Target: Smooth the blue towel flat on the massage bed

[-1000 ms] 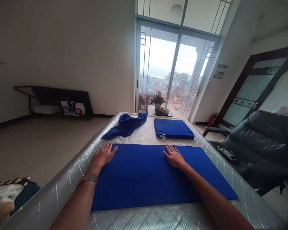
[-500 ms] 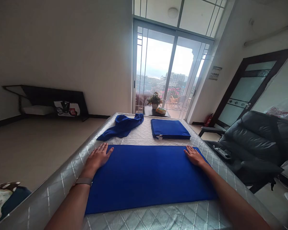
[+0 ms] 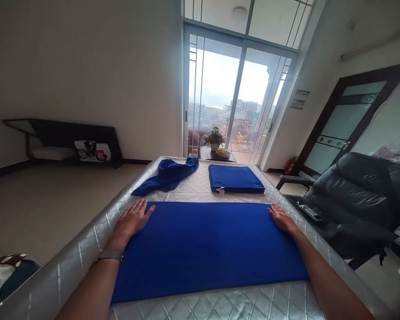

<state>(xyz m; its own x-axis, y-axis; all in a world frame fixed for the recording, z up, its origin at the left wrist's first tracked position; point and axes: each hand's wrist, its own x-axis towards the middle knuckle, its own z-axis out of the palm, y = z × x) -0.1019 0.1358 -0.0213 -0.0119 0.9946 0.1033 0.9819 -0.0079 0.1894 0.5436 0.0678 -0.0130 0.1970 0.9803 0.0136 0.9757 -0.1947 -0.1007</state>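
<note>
A blue cloth (image 3: 206, 249), smooth and rectangular, lies flat across the quilted silver surface (image 3: 186, 309). On its far left corner my left hand (image 3: 133, 220) rests palm down, fingers stretched out; a grey band circles that wrist. My right hand (image 3: 282, 217) lies flat at the far right corner, fingers extended. Beyond the cloth, a folded blue stack (image 3: 236, 178) with a small white tag sits to the right. To its left, a crumpled blue cloth (image 3: 170, 175) lies loosely near the far edge.
A black armchair (image 3: 356, 200) with a small device on it stands close on the right. Past the far edge is a small table (image 3: 205, 155) with a potted plant (image 3: 215, 138). A low black bench (image 3: 76, 133) stands along the left wall.
My right hand has slid outward to the right along the cloth's far edge. My left hand has shifted slightly left. The cloth now looks a little wider and flatter.
</note>
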